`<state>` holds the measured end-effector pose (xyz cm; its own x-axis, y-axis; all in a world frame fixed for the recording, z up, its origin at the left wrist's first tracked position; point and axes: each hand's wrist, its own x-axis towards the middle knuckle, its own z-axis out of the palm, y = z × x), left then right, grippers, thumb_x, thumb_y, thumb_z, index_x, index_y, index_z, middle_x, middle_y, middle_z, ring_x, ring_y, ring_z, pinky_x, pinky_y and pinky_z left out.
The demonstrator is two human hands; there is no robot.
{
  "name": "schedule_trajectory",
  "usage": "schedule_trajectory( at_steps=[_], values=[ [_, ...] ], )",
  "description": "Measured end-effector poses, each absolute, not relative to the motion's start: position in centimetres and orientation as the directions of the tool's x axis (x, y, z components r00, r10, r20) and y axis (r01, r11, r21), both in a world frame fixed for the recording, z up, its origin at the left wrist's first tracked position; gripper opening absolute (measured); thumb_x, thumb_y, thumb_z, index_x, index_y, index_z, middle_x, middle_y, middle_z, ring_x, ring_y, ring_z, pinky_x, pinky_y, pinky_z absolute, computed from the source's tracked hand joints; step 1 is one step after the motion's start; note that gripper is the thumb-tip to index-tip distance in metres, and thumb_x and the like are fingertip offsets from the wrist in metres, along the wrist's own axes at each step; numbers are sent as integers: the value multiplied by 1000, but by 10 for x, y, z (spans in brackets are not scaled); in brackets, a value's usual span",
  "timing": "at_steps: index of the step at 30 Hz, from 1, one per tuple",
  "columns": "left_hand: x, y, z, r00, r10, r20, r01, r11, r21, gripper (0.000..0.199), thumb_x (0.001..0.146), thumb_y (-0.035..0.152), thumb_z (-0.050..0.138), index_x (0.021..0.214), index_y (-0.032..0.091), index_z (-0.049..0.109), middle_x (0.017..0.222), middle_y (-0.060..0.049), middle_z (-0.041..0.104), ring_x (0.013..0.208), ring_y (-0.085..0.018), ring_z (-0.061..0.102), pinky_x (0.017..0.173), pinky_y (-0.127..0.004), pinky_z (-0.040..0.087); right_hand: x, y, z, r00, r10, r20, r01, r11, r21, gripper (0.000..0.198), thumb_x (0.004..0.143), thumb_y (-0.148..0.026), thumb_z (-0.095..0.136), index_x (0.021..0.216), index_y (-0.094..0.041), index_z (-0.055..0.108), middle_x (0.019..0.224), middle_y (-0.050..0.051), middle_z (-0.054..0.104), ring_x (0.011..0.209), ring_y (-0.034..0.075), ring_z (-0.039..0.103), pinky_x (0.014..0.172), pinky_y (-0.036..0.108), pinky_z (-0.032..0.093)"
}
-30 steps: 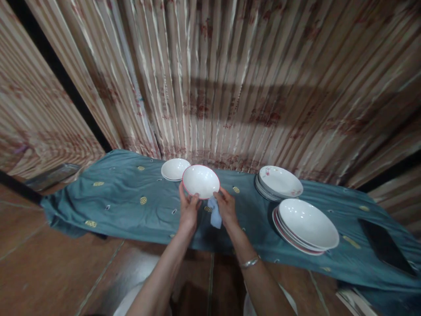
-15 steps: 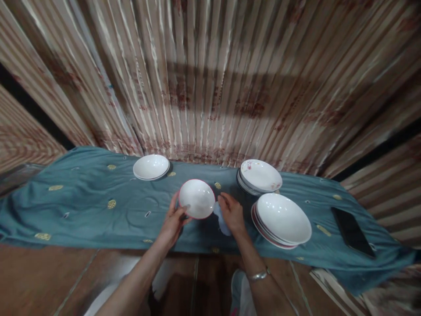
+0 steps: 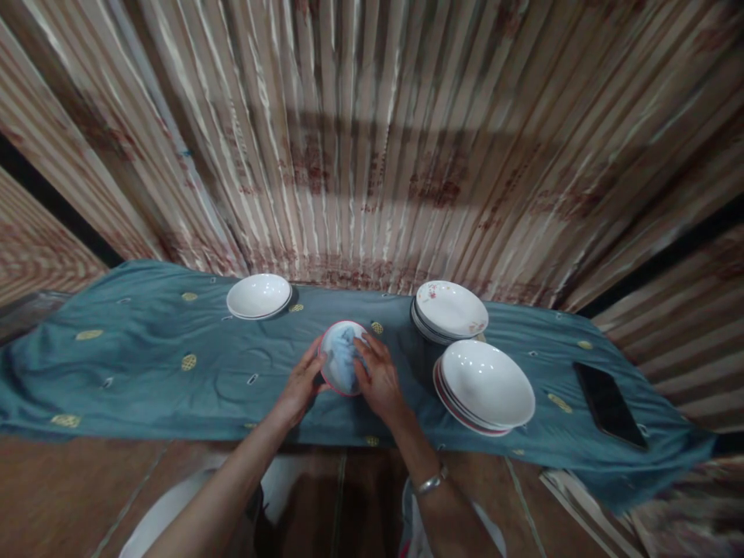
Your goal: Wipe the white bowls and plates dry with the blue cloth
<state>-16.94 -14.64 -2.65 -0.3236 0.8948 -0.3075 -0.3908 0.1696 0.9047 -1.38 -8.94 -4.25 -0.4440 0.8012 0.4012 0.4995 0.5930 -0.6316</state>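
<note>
A white bowl with a red rim is held over the table's middle by my left hand, whose fingers grip its left side. Inside the bowl lies a light blue cloth, crumpled against the inner surface. My right hand presses on this cloth from the right, its fingers bent over the bowl's rim. A silver bracelet circles my right wrist.
Stacked white bowls and a stack of flower-patterned dishes stand to the right. Further right lies a black phone. At the back left sit white bowls. A teal cloth covers the table, with a pleated curtain behind.
My right hand has brought the blue cloth from beside the bowl into it. The bowl remains in my left hand, its tilt slightly changed. The view has shifted a little.
</note>
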Motion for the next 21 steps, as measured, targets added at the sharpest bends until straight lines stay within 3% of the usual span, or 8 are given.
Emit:
schedule_trajectory(
  at_steps=[4,8,11,13,18,21],
  values=[
    [-166,-145,-28,-341,901,-267,-375,129,918,59,76,44,69,132,31,55,146,-5,46,117,-29,55,60,-27,58,-21,-93,-36,-605,736,303,491,645,-586,40,93,-25,42,129,-17,57,139,13,51,130,23,45,110,39,35],
    [-167,-143,-30,-341,900,-270,-388,126,913,58,76,43,69,131,31,55,143,-5,49,114,-28,57,61,-28,59,-26,-89,-33,-714,684,145,548,676,-492,32,90,-18,45,115,-19,66,119,9,65,117,21,55,102,34,42],
    [-171,-143,-31,-354,884,-304,-421,140,896,60,76,43,69,133,29,54,141,-7,51,112,-28,59,64,-30,60,-25,-81,-32,-656,754,34,679,610,-409,28,86,-12,45,94,-17,71,103,11,69,102,23,62,93,33,48],
    [-173,-143,-32,-354,884,-306,-432,137,892,61,77,43,68,134,29,53,142,-7,50,114,-28,58,66,-31,60,-26,-76,-34,-580,813,39,744,550,-379,29,86,-9,43,89,-15,71,101,15,68,99,25,63,90,34,49],
    [-178,-144,-36,-319,890,-326,-465,152,872,63,80,42,65,139,30,47,138,-9,54,105,-27,64,68,-35,59,-35,-68,-44,-481,848,223,723,528,-446,37,86,-9,42,117,-14,62,127,16,57,121,24,53,103,37,43],
    [-179,-145,-37,-308,887,-343,-488,162,858,65,80,42,65,141,30,44,133,-9,58,102,-26,66,68,-36,59,-43,-66,-52,-483,845,231,648,522,-554,46,88,-15,42,133,-12,50,145,17,43,134,25,40,111,43,35]
  ],
)
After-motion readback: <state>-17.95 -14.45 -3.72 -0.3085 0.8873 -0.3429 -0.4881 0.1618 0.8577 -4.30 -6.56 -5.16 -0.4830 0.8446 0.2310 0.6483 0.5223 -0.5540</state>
